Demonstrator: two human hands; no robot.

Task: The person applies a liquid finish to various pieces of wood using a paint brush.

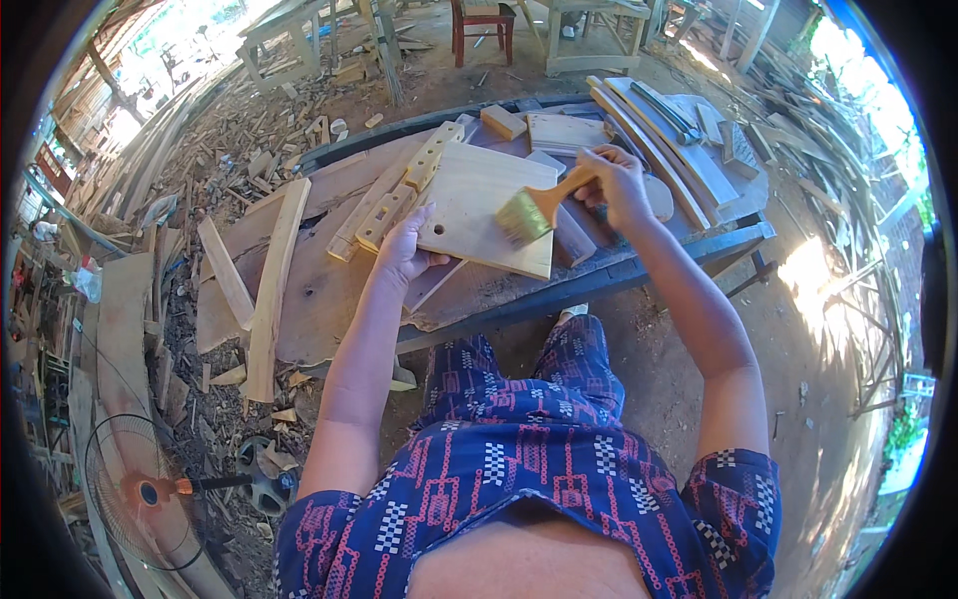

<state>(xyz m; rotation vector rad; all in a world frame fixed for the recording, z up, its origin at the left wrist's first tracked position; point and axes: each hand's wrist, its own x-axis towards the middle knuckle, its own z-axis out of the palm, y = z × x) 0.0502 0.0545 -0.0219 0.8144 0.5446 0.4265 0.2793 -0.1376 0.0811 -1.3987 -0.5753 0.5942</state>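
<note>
A pale square board (484, 190) with a small dark hole near its lower left sits over the workbench, tilted slightly. My left hand (409, 245) grips its lower left corner. My right hand (617, 190) is closed on the wooden handle of a wide paintbrush (529, 217), whose yellowish bristles are against the board's face on the right part. Just left of the board lie narrow yellowish wooden pieces with holes (384, 210).
The workbench (249, 309) carries loose strips (279, 280), a small block (504, 122) and stacked planks (649, 150). Scrap wood litters the ground on the left, where a fan (145, 489) stands. A red chair (482, 30) and wooden frames (596, 60) are beyond the bench.
</note>
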